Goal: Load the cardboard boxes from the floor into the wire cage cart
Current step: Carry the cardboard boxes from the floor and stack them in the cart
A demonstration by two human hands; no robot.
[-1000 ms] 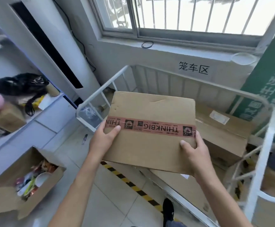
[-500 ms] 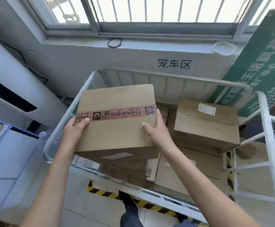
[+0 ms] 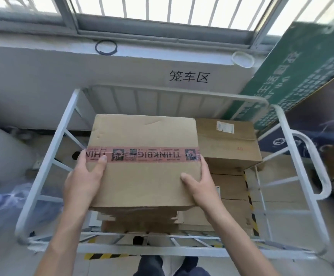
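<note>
A cardboard box (image 3: 142, 134) with a red THINKBIG tape band across its top is inside the white wire cage cart (image 3: 48, 150), over its left half. My left hand (image 3: 84, 180) grips the box's left edge, thumb on the tape. My right hand (image 3: 201, 182) grips its right edge. The box sits on or just above other flattened-looking boxes (image 3: 140, 220) stacked below it; contact is hidden. A second sealed box (image 3: 229, 144) with a white label rests at the cart's back right.
The cart stands against a white wall under a barred window (image 3: 162, 10). A green signboard (image 3: 301, 72) leans at the right. Yellow-black floor tape (image 3: 106, 255) runs below the cart's near rail. My feet (image 3: 170, 265) are at the bottom edge. More cardboard (image 3: 277, 182) lies right of the cart.
I have stepped up to the cart and carried the taped box from outside its near-left corner to over its left half, lower and closer to the stack inside.
</note>
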